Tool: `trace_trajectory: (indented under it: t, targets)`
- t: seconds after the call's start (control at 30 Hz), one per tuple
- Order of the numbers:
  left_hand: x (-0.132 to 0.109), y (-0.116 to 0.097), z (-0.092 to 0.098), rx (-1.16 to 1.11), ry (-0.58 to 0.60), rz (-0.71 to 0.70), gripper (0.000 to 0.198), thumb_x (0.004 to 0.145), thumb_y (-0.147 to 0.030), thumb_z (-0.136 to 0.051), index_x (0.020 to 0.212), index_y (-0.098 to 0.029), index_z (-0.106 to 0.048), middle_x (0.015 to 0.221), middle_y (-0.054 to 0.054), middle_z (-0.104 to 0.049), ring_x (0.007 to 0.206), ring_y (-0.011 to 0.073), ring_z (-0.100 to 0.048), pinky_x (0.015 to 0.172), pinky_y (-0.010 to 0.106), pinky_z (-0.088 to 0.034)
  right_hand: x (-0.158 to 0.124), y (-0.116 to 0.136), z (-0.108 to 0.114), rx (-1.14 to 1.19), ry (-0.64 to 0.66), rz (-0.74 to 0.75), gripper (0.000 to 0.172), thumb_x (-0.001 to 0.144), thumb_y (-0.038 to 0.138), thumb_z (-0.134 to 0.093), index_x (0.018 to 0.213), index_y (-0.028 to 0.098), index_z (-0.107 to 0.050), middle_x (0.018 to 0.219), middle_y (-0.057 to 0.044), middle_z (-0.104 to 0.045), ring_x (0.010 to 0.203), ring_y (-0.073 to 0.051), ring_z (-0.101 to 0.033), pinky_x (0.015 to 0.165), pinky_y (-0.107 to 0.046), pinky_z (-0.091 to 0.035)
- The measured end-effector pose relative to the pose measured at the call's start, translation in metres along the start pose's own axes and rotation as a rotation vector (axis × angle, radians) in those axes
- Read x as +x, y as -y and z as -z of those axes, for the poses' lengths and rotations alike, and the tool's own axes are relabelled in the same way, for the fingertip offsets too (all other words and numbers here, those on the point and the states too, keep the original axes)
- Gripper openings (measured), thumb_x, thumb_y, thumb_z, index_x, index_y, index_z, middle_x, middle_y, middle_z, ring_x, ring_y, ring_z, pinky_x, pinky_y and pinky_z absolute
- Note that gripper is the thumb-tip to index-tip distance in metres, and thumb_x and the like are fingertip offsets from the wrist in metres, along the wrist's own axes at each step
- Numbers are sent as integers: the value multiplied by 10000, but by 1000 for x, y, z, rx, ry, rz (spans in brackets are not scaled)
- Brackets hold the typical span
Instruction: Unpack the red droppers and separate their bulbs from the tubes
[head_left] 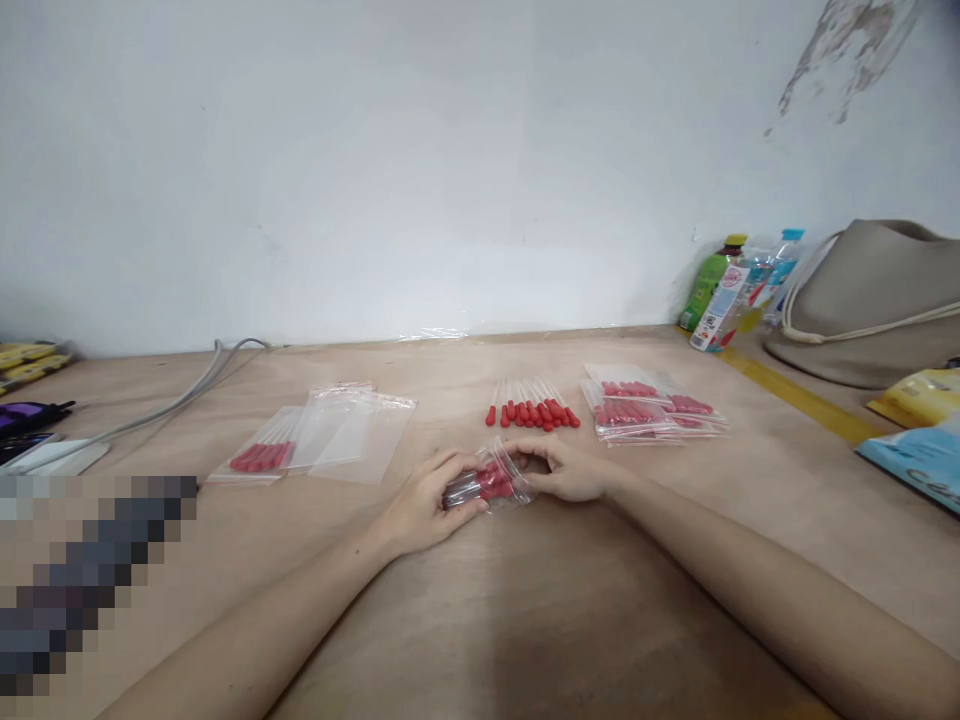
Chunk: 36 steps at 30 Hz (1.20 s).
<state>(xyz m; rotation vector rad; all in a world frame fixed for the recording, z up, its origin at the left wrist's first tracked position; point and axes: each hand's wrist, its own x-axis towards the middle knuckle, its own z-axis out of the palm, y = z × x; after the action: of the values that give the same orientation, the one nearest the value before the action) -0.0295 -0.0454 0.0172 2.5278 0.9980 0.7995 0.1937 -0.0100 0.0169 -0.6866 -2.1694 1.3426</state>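
Left fingers (455, 463) hold a bag (517, 492) of droppers (493, 481); right fingers (536, 443) touch its end, grip unclear — bagging seems in hand. The next move calls for steadying it — loose droppers (534, 411) lie beyond.

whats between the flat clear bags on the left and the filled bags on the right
In the head view, a row of loose red-ended pieces lies between the flat clear bags and the filled bags on the right.

Bare forearms (315, 610), bare hands (429, 505), small dark spot (357, 551)
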Motion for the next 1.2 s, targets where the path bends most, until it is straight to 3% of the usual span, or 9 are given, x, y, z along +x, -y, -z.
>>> trace_trajectory:
  t: [0.2,0.47,0.63,0.8,0.97,1.1,1.2]
  targets:
    - [-1,1,-1,7,7,11,314,795,-339,-525,1077,-201,-505,1002,60,-569,926,188,-533,819,337,-429,-4,7,2,-61,42,24,415,650,323,-680,1033,195,-582,914,1,-610,884,-174,-550,815,-309,-425]
    - [0,1,-1,-1,3,25,288,808,-290,-511,1084,-212,-501,1019,46,-581,933,178,-540,815,322,-430,-3,11,-12,-192,-160,73,178,752,266,-558,920,212,-582,814,-2,-606,781,-151,-559,725,-279,-452]
    - [0,3,-2,6,-6,52,301,807,-305,-514,1094,-214,-495,1013,39,-591,917,175,-541,804,318,-432,-3,10,-11,-6,-182,27,145,736,249,-560,865,183,-556,836,-11,-596,738,-123,-555,687,-258,-454]
    - [-1,4,-2,16,0,66,299,799,-305,-518,1079,-200,-506,998,47,-596,891,176,-547,777,312,-439,-6,1,2,227,-212,-114,215,650,216,-636,821,158,-518,728,14,-574,623,-91,-537,581,-227,-431]
    - [-2,2,0,14,11,98,324,790,-321,-526,1088,-197,-506,1008,57,-589,892,180,-547,770,316,-448,-13,-9,13,449,-216,-143,370,608,191,-689,919,175,-489,811,2,-598,679,-108,-590,630,-254,-461]
    - [-2,3,-1,13,7,94,324,793,-339,-520,1086,-199,-508,1000,59,-583,886,178,-545,774,320,-448,-12,-12,14,474,-211,-146,330,659,277,-688,921,152,-530,803,-14,-608,681,-95,-588,647,-246,-468]
    - [-2,4,-2,20,-6,96,319,794,-348,-517,1076,-199,-517,971,58,-590,847,176,-549,750,322,-453,-12,-7,23,410,-291,-179,305,676,354,-672,863,148,-547,720,-2,-614,591,-81,-570,584,-236,-464]
